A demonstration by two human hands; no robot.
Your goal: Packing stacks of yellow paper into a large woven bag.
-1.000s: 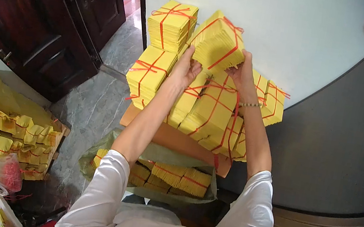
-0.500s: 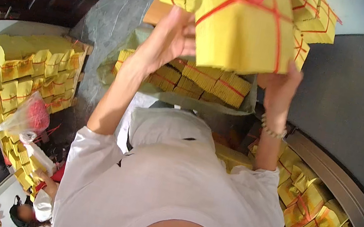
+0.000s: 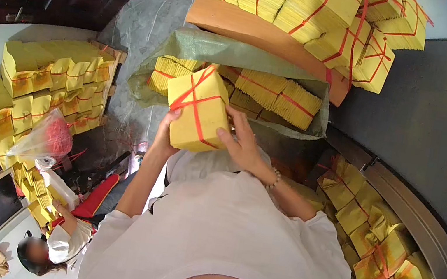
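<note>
Between my two hands is a block-shaped bundle of yellow paper [image 3: 197,117], tied crosswise with red plastic ribbon. My left hand [image 3: 166,130] grips its left side, and my right hand [image 3: 243,143] presses against its right side with the fingers along the edge. The bundle is held over the near left edge of an open, pale green woven sack [image 3: 238,49]. Inside the sack lie several similar yellow paper bundles [image 3: 270,91] in rows, red ribbon around them. The held bundle hides part of the sack's contents.
Tied yellow stacks [image 3: 316,10] stand on an orange-brown board [image 3: 237,22] beyond the sack. More bundles are piled at the left wall [image 3: 51,75] and lower right [image 3: 386,261]. A clear bag of red ribbon [image 3: 55,138] sits left, near a seated person [image 3: 67,240].
The bundle has come down and toward me from the far stacks, held in both hands, and is now over the sack's near edge. The far stacks and sack show more fully.
</note>
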